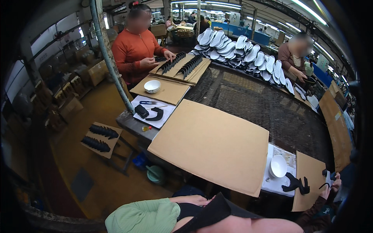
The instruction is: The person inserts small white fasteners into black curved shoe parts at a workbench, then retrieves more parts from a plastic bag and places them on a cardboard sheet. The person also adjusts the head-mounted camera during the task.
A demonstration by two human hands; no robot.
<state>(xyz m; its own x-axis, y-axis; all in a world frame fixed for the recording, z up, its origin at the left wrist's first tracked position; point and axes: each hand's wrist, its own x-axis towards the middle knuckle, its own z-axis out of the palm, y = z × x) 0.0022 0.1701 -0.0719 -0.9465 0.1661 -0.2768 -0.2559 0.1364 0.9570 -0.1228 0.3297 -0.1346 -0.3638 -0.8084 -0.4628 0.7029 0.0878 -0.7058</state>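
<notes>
My left hand (196, 200) rests low at my lap, below the near edge of the table, with a light green sleeve behind it. Its fingers are partly hidden, so what they do does not show. A dark cloth-like flap (215, 211) crosses in front of my body. My right bare arm (256, 226) lies along the lower edge, and its hand is hidden behind the flap. Nearest to me on the table is a large brown cardboard sheet (213, 145), which neither hand touches.
A white bowl (278, 166) and black curved pieces (289, 182) lie to the right, beside a co-worker's hands (333, 185). At left are thread snips (147, 103) and another bowl (152, 86). White shoe soles (233, 50) pile up at the back. A person in orange (134, 52) handles black pieces.
</notes>
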